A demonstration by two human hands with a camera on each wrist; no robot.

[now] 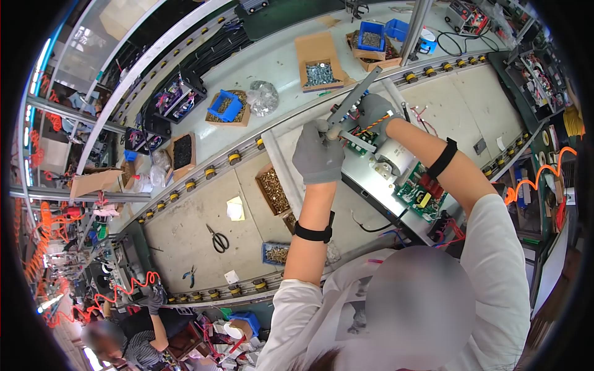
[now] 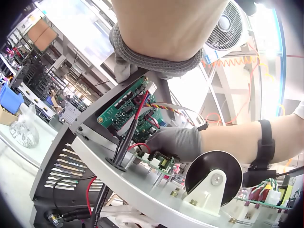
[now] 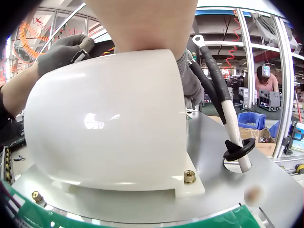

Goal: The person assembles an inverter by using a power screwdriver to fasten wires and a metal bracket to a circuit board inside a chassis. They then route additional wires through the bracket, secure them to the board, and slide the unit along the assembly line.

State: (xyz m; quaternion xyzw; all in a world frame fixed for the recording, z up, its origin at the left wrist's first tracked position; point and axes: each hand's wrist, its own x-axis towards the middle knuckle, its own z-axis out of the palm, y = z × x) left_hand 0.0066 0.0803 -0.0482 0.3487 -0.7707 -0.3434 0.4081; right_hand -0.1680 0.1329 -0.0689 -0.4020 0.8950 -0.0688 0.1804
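Both hands wear grey gloves. My left hand [image 1: 318, 154] has its fingers curled at the edge of a grey metal panel [image 1: 356, 98], gripping it. A green circuit board [image 2: 114, 111] lies against this panel's inner face in the left wrist view. My right hand [image 2: 178, 142] reaches in beside that board, near red and black wires [image 2: 137, 118]; its fingertips are hidden, and I cannot tell whether they hold anything. Below the right forearm, a white cylinder [image 3: 104, 123] is bolted to the metal chassis plate [image 3: 209, 142]. Yellow, red and black twisted wires [image 1: 374, 123] run near the right hand.
Scissors [image 1: 218, 238], pliers [image 1: 192, 276] and a box of brass screws [image 1: 272, 188] lie to the left. Beyond the roller rail are a carton of bolts [image 1: 320, 73] and a blue bin [image 1: 226, 106]. Thick black cables [image 3: 216, 78] stand up from the chassis. Another person [image 1: 133, 337] works at lower left.
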